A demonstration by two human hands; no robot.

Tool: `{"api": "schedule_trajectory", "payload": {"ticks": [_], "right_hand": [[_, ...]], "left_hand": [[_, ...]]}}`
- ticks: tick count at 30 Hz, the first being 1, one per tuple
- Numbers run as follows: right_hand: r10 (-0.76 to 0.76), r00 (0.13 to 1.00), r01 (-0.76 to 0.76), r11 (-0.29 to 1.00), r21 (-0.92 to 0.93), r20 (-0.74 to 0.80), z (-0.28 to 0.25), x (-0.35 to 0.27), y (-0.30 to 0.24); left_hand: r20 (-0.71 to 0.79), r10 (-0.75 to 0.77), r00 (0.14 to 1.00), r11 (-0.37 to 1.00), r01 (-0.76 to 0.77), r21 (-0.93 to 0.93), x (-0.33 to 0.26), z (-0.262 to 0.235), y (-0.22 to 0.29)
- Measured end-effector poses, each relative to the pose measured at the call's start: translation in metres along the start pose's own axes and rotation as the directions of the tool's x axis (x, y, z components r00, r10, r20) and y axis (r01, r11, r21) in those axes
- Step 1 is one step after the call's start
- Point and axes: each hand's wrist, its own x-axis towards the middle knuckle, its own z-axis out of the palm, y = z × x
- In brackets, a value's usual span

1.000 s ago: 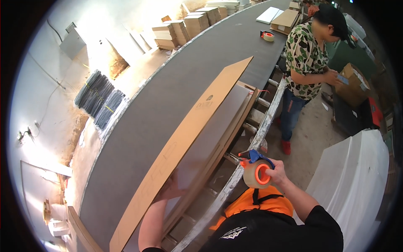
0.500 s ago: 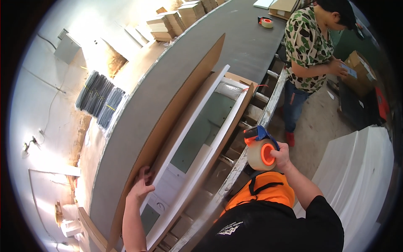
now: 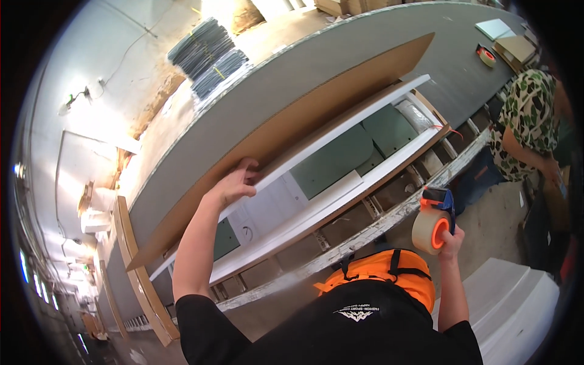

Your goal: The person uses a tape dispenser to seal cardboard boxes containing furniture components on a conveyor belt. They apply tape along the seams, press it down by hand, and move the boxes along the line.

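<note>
My right hand (image 3: 451,243) grips a tape dispenser (image 3: 433,222) with a blue and orange frame and a wide roll of tan tape, held up on the near side of the table. My left hand (image 3: 234,185) is at the far long side of an open carton, its thumb and fingers apart over a white foam strip (image 3: 340,131), beside the raised cardboard flap (image 3: 328,91). Inside the long carton lie grey-green panels (image 3: 334,161), a white sheet (image 3: 271,201) and a clear wrapped bundle (image 3: 415,115). Part of my fingers is hidden behind the foam.
The carton rests on a grey table (image 3: 292,73) with slats along its near side. A second tape dispenser (image 3: 485,56) and cardboard pieces (image 3: 516,48) lie at the far right. A co-worker in a camouflage shirt (image 3: 529,115) stands at right. White sheets (image 3: 499,304) are stacked lower right.
My view has turned, so the carton lies more crosswise and the co-worker is farther right. The tape dispenser stays in my right hand; my left hand stays by the flap.
</note>
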Motion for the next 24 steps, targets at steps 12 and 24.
{"api": "schedule_trajectory", "payload": {"ticks": [12, 24], "right_hand": [[0.014, 1.0, -0.014, 1.0, 0.024, -0.003, -0.006, 0.004, 0.009], [-0.037, 0.997, 0.039, 0.999, 0.032, -0.069, 0.009, 0.017, -0.01]], "left_hand": [[-0.015, -0.049, 0.999, 0.997, 0.05, 0.051, -0.003, 0.019, -0.002], [-0.222, 0.14, 0.965, 0.736, 0.049, 0.676, -0.009, 0.142, -0.022]]}}
